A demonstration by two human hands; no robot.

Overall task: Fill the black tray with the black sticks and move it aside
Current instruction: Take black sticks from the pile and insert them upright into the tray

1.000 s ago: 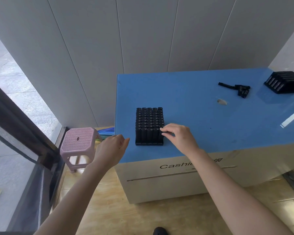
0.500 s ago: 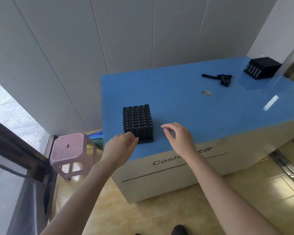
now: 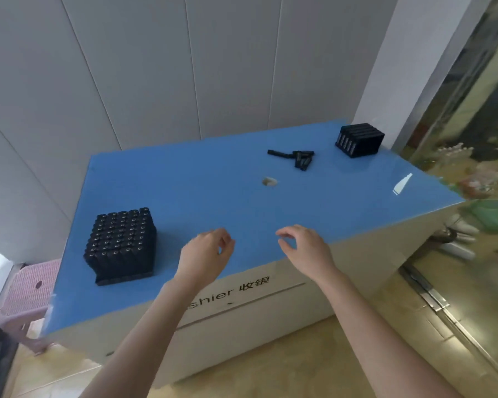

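Hovering over the near edge of the counter point(image 3: 213, 191), the left hand point(image 3: 204, 254) and right hand point(image 3: 305, 248) hang loosely curled, holding nothing. The tray point(image 3: 124, 278), packed with upright sticks point(image 3: 118, 239), sits by the near left corner, apart from both hands. A few loose sticks point(image 3: 299, 159) lie near the far edge.

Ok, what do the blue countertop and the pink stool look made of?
Blue countertop: smooth and glossy, probably glass or laminate, since it reflects a bright glare. Pink stool: looks like moulded plastic, matte, with a patterned seat and a hole in it.
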